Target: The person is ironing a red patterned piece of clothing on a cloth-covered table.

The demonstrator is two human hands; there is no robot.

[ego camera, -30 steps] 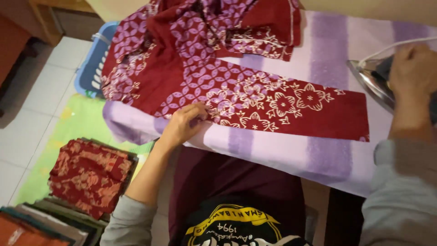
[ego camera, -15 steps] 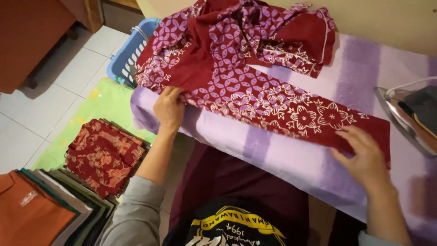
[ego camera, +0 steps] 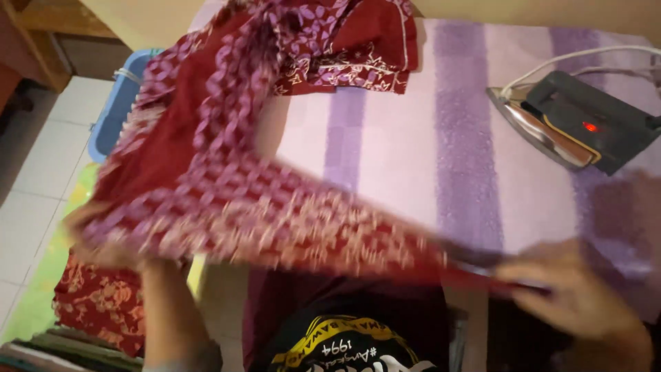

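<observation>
A red batik garment (ego camera: 227, 186) with pink and cream patterns is lifted off the ironing surface and blurred by motion. My left hand (ego camera: 96, 241) grips its near left edge, mostly hidden under the cloth. My right hand (ego camera: 578, 303) pinches the other end of the same edge at the lower right. The rest of the garment is bunched at the far side of the purple-striped towel cover (ego camera: 427, 158).
An electric iron (ego camera: 571, 124) with a lit red lamp lies on its side at the right, its white cord trailing back. A blue laundry basket (ego camera: 120, 103) stands on the tiled floor at left. Folded red batik cloth (ego camera: 96, 303) and stacked clothes lie below left.
The garment lay flat on the board before; now both hands have lifted its near edge up and toward me. The right hand earlier left the iron.
</observation>
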